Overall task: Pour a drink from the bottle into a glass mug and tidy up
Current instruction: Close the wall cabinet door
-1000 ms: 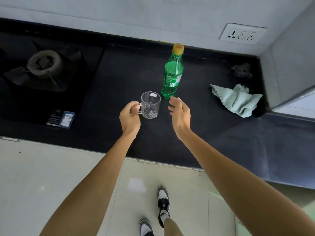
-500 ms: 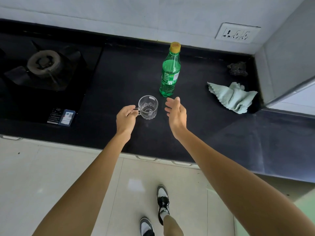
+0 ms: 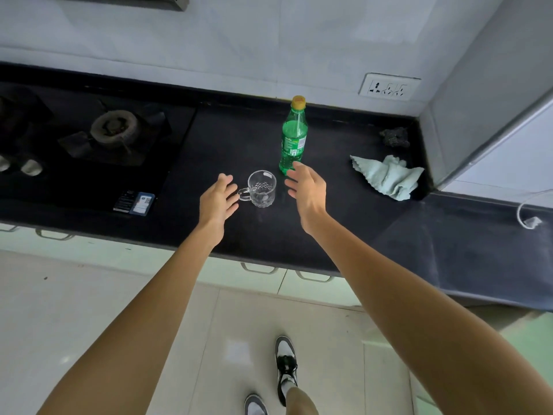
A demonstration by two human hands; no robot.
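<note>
An empty clear glass mug (image 3: pixel 262 188) stands upright on the black counter (image 3: pixel 239 145), its handle pointing left. My left hand (image 3: pixel 217 200) hovers just left of the handle, fingers spread, holding nothing. A green plastic bottle (image 3: pixel 292 139) with a yellow cap stands upright just behind the mug, cap on. My right hand (image 3: pixel 308 190) is open to the right of the mug, its fingertips close to the bottle's base.
A pale green cloth (image 3: pixel 387 176) lies crumpled at the right, a dark scrubber (image 3: pixel 395 137) behind it. A gas burner (image 3: pixel 115 128) sits at the left, with a small card packet (image 3: pixel 134 202) near the counter's front edge. A wall socket (image 3: pixel 389 86) is above.
My left hand has let go of the mug's handle and opened beside it. The mug now stands on the counter. My right hand stays open near the bottle.
</note>
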